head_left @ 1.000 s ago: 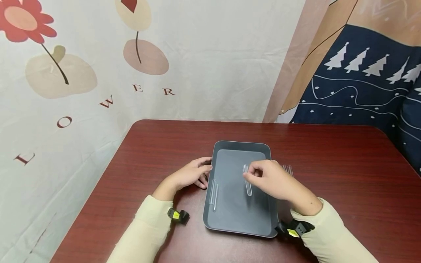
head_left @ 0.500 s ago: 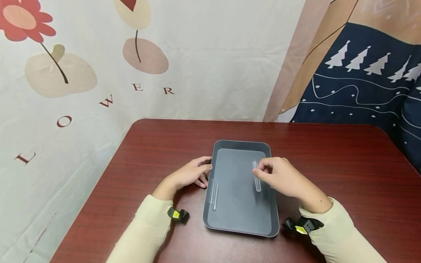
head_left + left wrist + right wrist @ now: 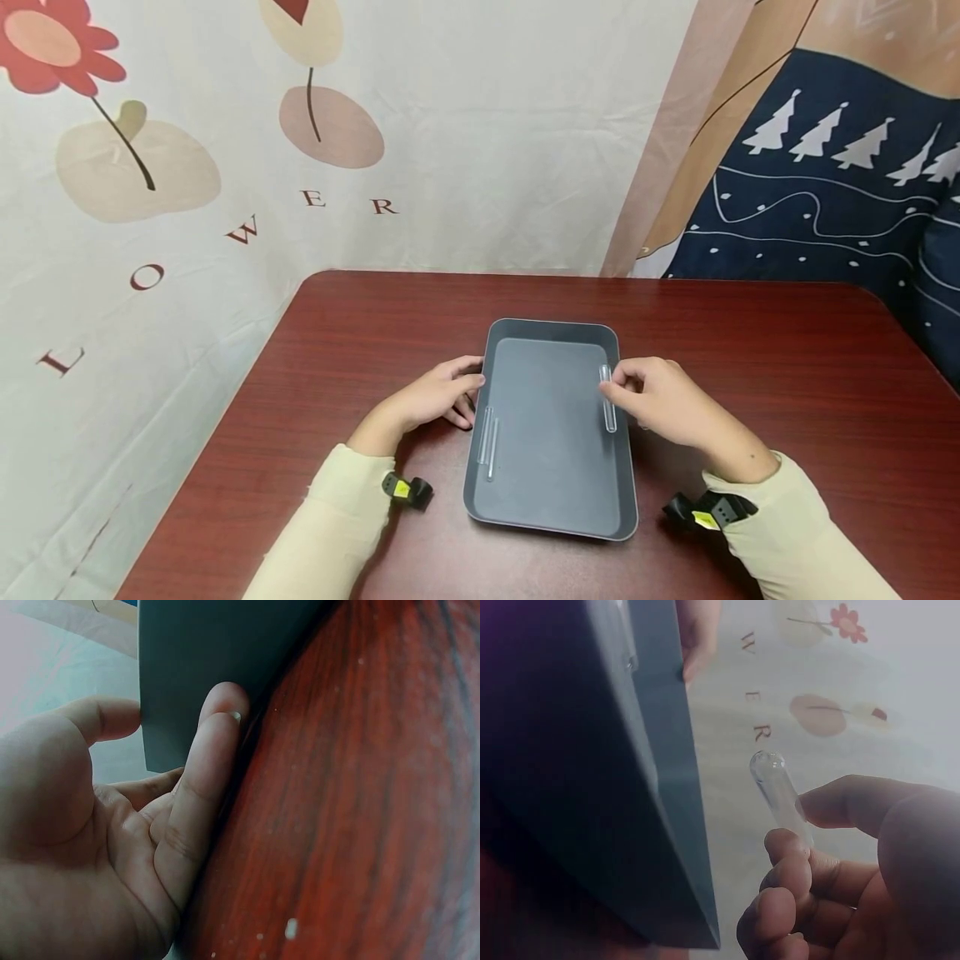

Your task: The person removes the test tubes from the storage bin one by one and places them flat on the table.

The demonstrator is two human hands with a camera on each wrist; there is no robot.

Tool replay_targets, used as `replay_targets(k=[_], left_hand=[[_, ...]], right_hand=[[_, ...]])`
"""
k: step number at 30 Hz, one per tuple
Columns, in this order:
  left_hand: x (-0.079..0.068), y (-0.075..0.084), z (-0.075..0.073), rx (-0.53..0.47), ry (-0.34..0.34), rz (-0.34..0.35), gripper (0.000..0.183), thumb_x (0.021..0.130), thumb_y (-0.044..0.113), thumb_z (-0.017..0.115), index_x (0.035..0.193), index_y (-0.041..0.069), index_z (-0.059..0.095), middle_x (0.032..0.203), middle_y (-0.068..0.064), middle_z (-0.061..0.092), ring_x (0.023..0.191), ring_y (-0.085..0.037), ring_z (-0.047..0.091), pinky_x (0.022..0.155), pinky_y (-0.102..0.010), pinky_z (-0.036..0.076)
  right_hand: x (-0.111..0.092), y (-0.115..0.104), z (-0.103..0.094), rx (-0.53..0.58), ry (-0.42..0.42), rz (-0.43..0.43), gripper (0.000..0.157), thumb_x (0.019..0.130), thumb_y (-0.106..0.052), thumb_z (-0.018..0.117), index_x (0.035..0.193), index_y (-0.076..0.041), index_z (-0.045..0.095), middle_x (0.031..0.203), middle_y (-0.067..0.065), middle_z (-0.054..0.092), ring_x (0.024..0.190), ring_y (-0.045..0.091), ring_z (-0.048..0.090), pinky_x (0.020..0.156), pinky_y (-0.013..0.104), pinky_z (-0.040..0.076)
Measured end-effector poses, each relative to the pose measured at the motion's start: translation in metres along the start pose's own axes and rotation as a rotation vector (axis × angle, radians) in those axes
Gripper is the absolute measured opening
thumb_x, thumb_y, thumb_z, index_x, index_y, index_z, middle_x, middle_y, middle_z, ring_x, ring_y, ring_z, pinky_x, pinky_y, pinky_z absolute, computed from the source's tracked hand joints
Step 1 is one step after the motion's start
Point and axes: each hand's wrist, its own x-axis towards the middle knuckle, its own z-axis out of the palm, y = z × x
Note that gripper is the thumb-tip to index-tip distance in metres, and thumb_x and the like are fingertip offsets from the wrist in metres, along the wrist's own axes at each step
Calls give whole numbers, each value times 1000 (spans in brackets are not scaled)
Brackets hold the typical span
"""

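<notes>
A clear test tube [image 3: 608,400] with a rounded end [image 3: 769,765] is pinched between the thumb and fingers of my right hand [image 3: 667,404], held over the right side of the grey tray [image 3: 551,521]. In the right wrist view the tube stands apart from the tray wall [image 3: 679,750]. Two more clear tubes [image 3: 487,446] lie side by side inside the tray along its left wall. My left hand [image 3: 431,398] rests at the tray's left side, its thumb at the rim and its extended fingers [image 3: 202,772] against the outer wall.
The tray stands on a dark red wooden table [image 3: 397,321]. Behind it hangs a pale curtain [image 3: 487,167] with flower prints and letters, and a dark blue cloth [image 3: 810,200] with white trees hangs at right. Cameras are strapped to both wrists.
My right hand has carried the pinched tube rightward, from above the tray's middle to its right rim. Loose tubes right of the tray are now hidden behind it. The left hand stays put.
</notes>
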Motion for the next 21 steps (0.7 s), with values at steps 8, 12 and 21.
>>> replay_targets(k=[8,12,21], left_hand=[[0,1,0,6,6,-4,56,105,28,47,156,13,31,98,-14,66,66,-18,67,65,-34,62],[0,2,1,4,7,-10,56,104,27,48,156,15,31,96,-13,66,67,-18,68,65,-34,62],[0,1,1,4,4,-7,56,105,27,48,157,14,30,95,-12,66,66,-17,68,65,-33,62]], right_hand=[[-6,14,-9,-8,1,19,26,95,-21,66,74,-8,62,56,-3,51,48,13,52,47,27,46],[-6,19,-13,-13,6,43,26,95,-21,66,73,-8,60,55,-4,48,47,12,51,47,27,46],[-5,33,-23,-51,27,53,28,98,-24,62,75,-8,60,54,-5,48,47,12,52,47,27,43]])
